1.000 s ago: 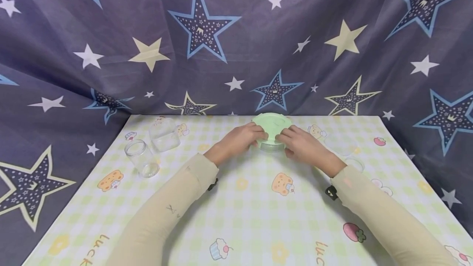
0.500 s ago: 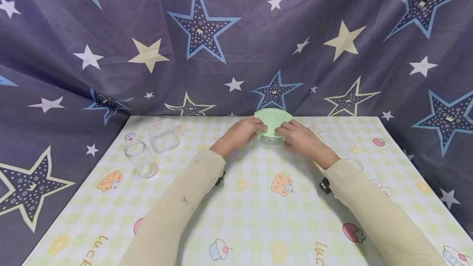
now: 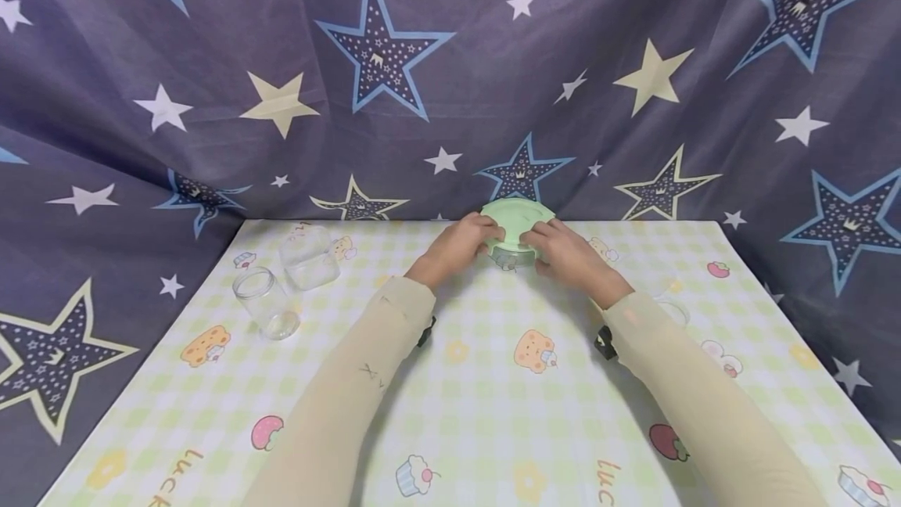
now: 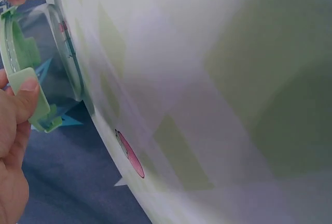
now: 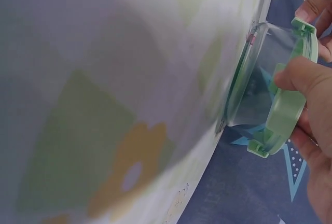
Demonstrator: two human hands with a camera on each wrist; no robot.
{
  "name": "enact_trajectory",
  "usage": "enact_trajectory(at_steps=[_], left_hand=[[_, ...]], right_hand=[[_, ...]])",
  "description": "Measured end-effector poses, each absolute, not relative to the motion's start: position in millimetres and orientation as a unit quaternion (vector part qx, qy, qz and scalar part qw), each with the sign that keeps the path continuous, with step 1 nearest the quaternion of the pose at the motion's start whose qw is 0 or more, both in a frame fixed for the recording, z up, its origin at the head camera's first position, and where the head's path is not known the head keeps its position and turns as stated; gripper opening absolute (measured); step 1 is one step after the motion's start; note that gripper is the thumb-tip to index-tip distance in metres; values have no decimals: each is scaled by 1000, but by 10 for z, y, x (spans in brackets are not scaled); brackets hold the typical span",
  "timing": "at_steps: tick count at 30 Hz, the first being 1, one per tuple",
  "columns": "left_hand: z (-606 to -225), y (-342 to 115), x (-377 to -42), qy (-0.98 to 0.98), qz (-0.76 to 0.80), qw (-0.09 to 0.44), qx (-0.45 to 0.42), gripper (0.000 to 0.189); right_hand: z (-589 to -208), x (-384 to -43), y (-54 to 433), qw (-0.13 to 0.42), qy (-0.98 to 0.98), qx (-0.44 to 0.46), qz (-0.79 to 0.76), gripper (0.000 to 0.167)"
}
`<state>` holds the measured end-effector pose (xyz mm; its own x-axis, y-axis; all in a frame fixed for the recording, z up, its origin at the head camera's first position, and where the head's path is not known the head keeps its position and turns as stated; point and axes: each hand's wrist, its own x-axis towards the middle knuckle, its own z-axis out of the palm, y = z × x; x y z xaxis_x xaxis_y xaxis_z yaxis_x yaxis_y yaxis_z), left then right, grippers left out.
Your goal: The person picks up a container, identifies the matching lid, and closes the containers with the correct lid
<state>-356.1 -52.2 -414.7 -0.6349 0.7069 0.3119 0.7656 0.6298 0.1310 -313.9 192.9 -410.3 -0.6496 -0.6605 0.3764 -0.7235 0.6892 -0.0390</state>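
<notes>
A round clear food container (image 3: 512, 258) with a pale green clip-on lid (image 3: 518, 213) stands at the far edge of the table. My left hand (image 3: 457, 245) grips the lid's left side, and in the left wrist view its thumb lies on a green clip flap (image 4: 26, 86). From the other side my right hand (image 3: 568, 257) holds the lid, its thumb near another flap (image 5: 286, 111) in the right wrist view. The flaps seen there hang outward from the clear wall (image 5: 254, 92). Fingers hide parts of the lid's rim.
On the left of the checked tablecloth (image 3: 450, 413) stand a clear cylindrical jar (image 3: 266, 303) and a second clear container (image 3: 310, 260). A faint clear round thing (image 3: 674, 311) lies beside the right forearm. A star-patterned curtain (image 3: 450, 14) hangs right behind the table.
Both hands have moved the lidded container slightly away, toward the table's far edge, keeping their grip on it. The jars at left have stayed put.
</notes>
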Motion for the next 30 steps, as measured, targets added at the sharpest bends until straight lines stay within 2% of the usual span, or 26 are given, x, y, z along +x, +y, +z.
enact_trajectory(at_steps=[18, 30], left_hand=[[-4102, -494, -3601, -906, -119, 105, -392, 36], [-4088, -524, -3486, -914, -126, 95, -373, 33]], right_hand=[[-4106, -3221, 1930, 152, -915, 358, 108, 48], [-4115, -3221, 1948, 149, -913, 365, 108, 49]])
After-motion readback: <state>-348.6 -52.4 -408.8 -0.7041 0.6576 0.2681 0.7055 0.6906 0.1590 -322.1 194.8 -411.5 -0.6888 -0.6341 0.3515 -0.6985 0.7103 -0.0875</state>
